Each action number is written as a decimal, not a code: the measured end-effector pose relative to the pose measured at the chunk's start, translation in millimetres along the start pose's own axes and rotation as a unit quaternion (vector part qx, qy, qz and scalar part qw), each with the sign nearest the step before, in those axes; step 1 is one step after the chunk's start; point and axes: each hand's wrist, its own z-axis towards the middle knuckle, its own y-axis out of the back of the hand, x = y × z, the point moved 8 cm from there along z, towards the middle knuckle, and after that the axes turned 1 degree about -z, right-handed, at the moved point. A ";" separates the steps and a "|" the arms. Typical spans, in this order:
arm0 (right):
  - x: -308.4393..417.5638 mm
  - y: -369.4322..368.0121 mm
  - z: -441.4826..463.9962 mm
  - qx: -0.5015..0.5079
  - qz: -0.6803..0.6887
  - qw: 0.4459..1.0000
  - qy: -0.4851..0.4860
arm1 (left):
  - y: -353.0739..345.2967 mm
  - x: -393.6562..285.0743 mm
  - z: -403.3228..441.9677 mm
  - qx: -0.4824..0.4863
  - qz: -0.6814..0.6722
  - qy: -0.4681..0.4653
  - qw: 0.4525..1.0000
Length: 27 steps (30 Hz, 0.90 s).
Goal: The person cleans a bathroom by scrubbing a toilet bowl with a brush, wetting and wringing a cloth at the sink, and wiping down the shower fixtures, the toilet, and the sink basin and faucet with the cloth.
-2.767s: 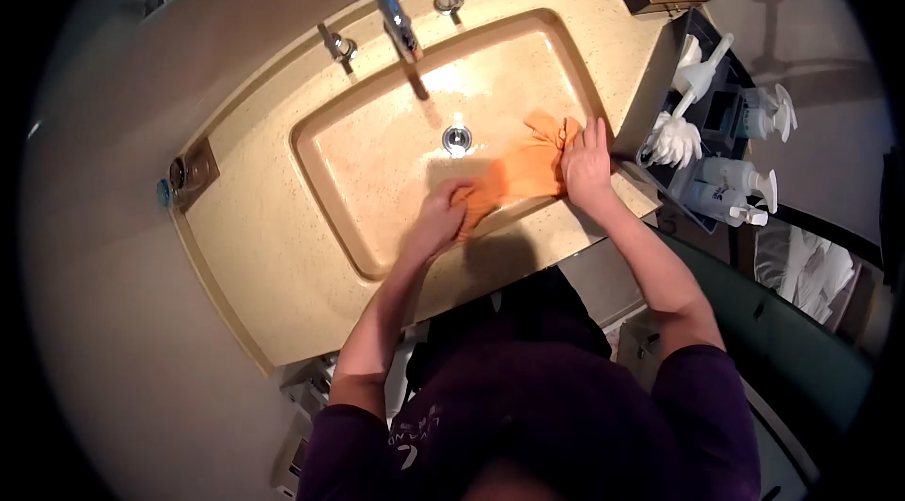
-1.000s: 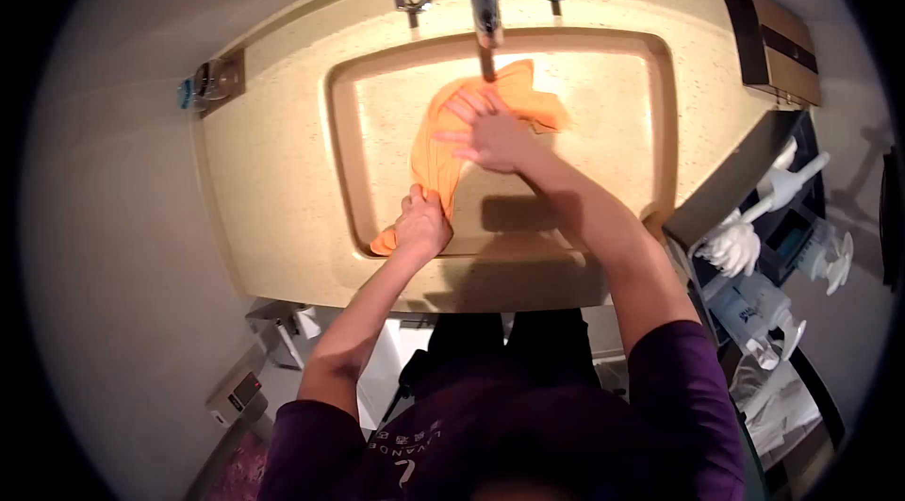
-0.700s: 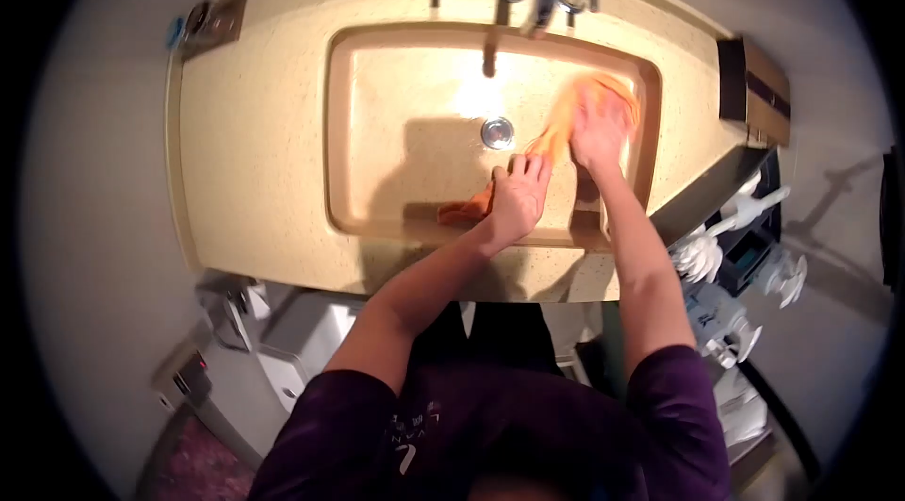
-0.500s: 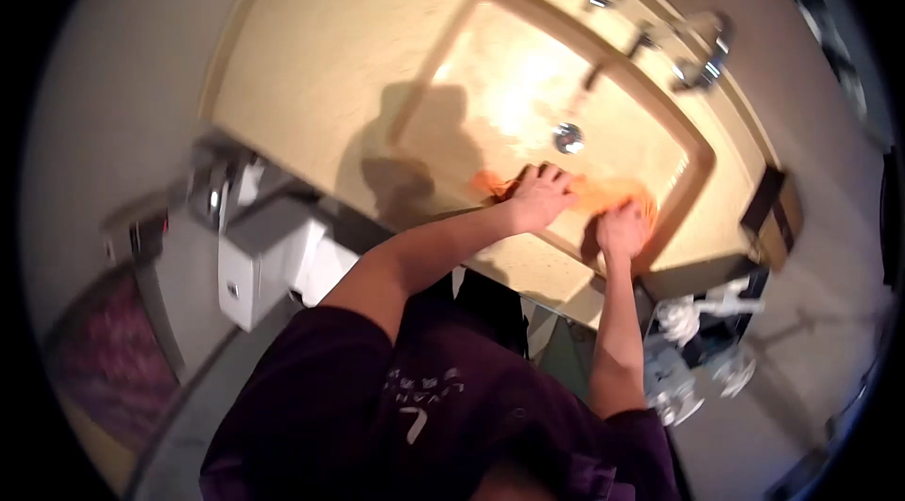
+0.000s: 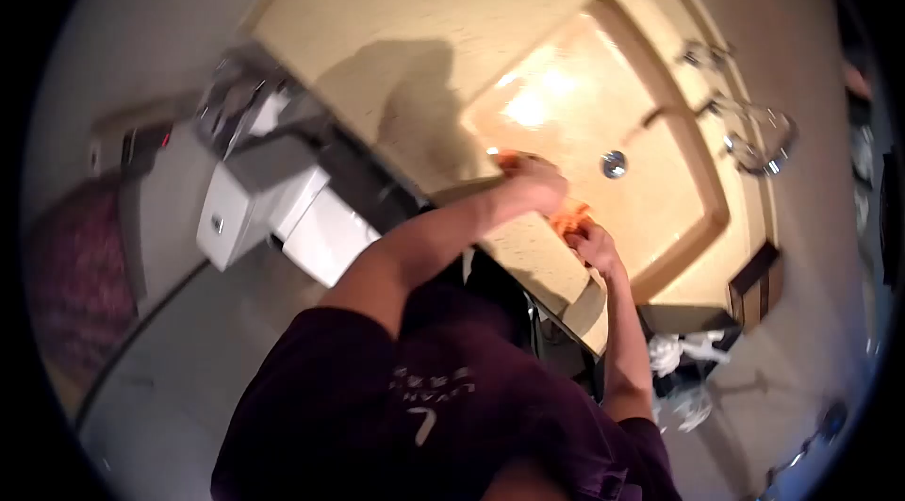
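Observation:
An orange cloth [image 5: 571, 215] lies bunched along the near edge of the beige sink [image 5: 683, 242]. My left hand [image 5: 537, 186] is closed on the cloth, with an orange end showing beyond its far side; motion blurs the fingers. Close by to the right, my right hand [image 5: 593, 247] grips the other part of the cloth at the sink's near rim. The round metal drain [image 5: 613, 164] shows uncovered beyond both hands.
Beyond the sink are a chrome faucet [image 5: 754, 157] and its handles. A dark tray [image 5: 686, 374] with white items and a brown box [image 5: 757, 285] stand at the lower right. A white toilet [image 5: 325, 229] is at the left, past the counter [image 5: 396, 20].
The view has turned, swinging the sink to the right. Both hands have come from inside the basin to its near edge, closer together, and the cloth is more bunched between them.

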 end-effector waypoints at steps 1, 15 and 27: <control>1.9 6.3 -6.5 0.058 0.107 0.992 -0.035 | 12.9 7.4 -5.4 -0.002 -0.013 -0.007 1.000; -118.6 197.1 -1.4 -0.426 -0.347 0.826 -0.128 | 68.3 -153.9 97.0 -0.305 0.085 -0.247 0.916; -114.7 31.6 -74.8 -0.191 -0.091 0.948 -0.238 | -23.3 -101.4 16.2 -0.003 0.149 -0.394 0.907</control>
